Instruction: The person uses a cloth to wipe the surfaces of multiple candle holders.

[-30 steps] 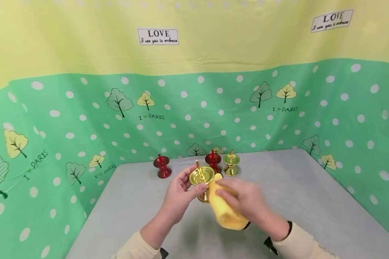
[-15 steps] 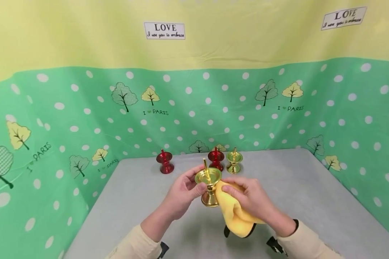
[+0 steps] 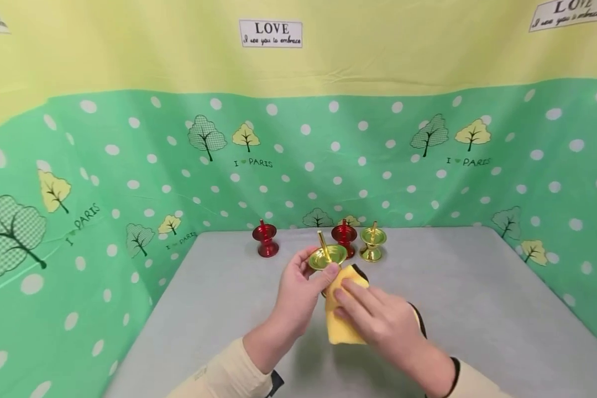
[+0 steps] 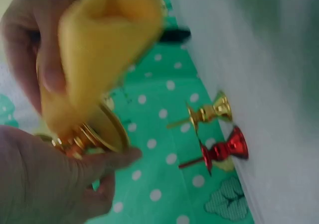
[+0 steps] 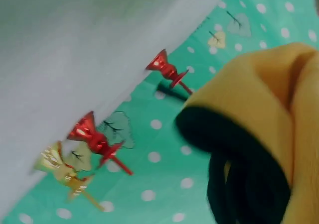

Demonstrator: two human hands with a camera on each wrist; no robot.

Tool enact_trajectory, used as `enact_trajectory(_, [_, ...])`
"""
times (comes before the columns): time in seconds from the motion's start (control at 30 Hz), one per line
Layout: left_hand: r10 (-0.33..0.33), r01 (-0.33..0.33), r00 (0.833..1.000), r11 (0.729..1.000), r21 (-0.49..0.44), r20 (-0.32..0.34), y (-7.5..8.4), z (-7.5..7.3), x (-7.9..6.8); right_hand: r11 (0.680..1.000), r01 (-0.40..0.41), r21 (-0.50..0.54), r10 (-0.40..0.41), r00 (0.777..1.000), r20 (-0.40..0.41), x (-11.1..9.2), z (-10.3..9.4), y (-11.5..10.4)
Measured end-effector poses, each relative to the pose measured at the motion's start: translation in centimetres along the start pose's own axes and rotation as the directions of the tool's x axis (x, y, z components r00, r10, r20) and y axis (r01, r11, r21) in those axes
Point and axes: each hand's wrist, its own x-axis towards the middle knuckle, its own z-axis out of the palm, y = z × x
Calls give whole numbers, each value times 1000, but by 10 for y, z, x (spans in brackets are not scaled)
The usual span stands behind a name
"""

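Observation:
A shiny gold candlestick [image 3: 323, 257] with a shallow dish and a thin upright rod is held above the table by my left hand [image 3: 297, 301]. Its thumb and fingers grip the stem just under the dish. My right hand [image 3: 385, 326] holds a folded yellow cloth [image 3: 342, 327] with black edging, pressed with the fingers against the candlestick's lower part. The cloth and hands hide most of the base in the head view. In the left wrist view, the cloth [image 4: 112, 40] touches the candlestick [image 4: 112, 129]; in the right wrist view the cloth [image 5: 249, 84] fills the right side.
Along the table's back edge stand a red candlestick [image 3: 266, 243] at left, another red candlestick [image 3: 347, 236] nearer the middle, and a gold candlestick [image 3: 372, 247] beside it. A green and yellow printed curtain [image 3: 288, 143] encloses the grey table [image 3: 477, 298].
The right hand has turned over the cloth and moved it across the candlestick's lower part, which is now mostly covered. The candlestick stays in the left hand. The head view has shifted slightly.

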Motion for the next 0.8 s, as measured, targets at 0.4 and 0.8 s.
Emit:
enact_trajectory(0.4, [58, -48, 938, 998, -35, 343, 6, -27, 6, 605, -580, 546, 339, 808, 482, -11, -5, 41])
enact_trajectory(0.8, [49, 16, 864, 992, -124, 501, 1, -38, 14, 564, -638, 525, 355, 761, 544, -18, -10, 40])
